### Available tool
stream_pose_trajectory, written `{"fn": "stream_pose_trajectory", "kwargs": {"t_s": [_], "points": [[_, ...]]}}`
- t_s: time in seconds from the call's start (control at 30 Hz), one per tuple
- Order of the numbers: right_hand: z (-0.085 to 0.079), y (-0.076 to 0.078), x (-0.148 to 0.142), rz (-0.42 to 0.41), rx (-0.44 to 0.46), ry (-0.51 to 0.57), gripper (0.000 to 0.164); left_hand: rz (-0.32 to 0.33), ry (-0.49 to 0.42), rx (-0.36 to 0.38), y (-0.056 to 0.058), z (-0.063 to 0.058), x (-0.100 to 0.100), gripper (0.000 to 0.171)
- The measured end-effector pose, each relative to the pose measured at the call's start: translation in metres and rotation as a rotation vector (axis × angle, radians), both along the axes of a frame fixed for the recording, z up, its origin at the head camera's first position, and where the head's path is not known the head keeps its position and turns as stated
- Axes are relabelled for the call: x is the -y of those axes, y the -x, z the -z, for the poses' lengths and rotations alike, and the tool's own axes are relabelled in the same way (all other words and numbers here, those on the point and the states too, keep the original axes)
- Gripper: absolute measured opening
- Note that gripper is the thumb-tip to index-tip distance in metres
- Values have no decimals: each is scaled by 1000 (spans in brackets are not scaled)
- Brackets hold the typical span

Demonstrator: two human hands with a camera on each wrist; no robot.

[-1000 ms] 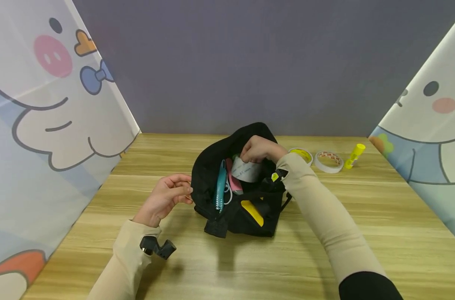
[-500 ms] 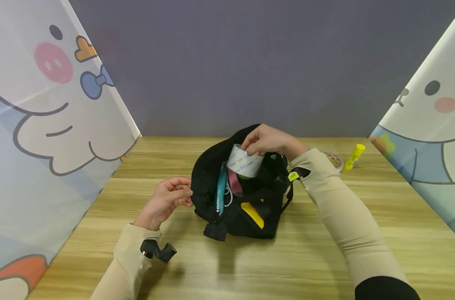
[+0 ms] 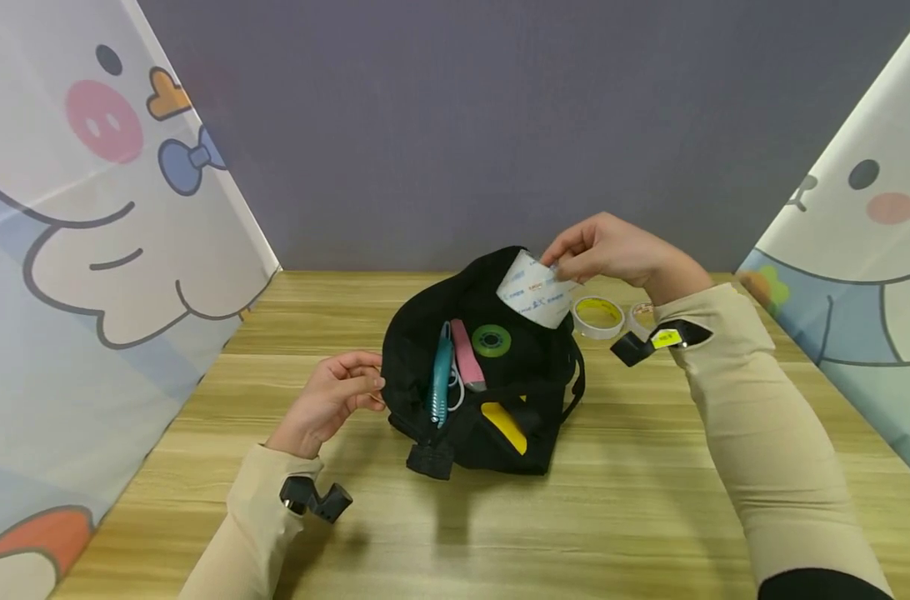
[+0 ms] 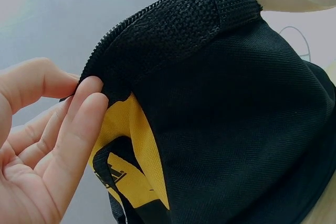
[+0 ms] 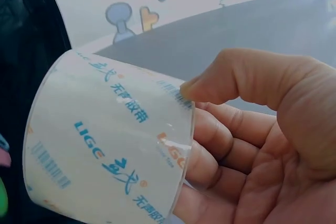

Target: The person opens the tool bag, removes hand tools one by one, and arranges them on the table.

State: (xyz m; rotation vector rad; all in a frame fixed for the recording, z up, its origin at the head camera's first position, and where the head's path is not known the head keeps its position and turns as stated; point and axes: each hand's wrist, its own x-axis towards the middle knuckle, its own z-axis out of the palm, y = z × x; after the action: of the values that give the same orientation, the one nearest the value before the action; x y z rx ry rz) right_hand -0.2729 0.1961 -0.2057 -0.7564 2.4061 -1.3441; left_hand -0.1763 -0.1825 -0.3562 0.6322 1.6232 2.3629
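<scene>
Gripping the roll (image 3: pixel 536 290) by its rim between thumb and fingers, the right hand (image 3: pixel 620 254) holds it right of centre in the head view, overlapping the upper-right edge of the bag (image 3: pixel 413 342), while the left hand (image 3: pixel 335 400), left of centre, pinches the bag's zippered edge (image 4: pixel 113 35). The roll should prove light and stiff, with a slick face; grasp its rim. The bag looks soft and liable to sag.
</scene>
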Motion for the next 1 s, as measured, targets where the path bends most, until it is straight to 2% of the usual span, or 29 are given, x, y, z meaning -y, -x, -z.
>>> {"fn": "stream_pose_trajectory", "kwargs": {"t_s": [0.23,0.43,0.7,1.0], "points": [[-6,-2,-34,45,5,21,18,6,-17,0,0,3,2,37],[-9,-3,-72,123,-2,27,23,-6,-2,-3,1,3,1,37],[2,-2,-121,331,27,-49,28,-22,19,14,2,2,-1,37],[15,2,-179,431,27,-59,41,-14,11,10,1,2,-1,37]]}}
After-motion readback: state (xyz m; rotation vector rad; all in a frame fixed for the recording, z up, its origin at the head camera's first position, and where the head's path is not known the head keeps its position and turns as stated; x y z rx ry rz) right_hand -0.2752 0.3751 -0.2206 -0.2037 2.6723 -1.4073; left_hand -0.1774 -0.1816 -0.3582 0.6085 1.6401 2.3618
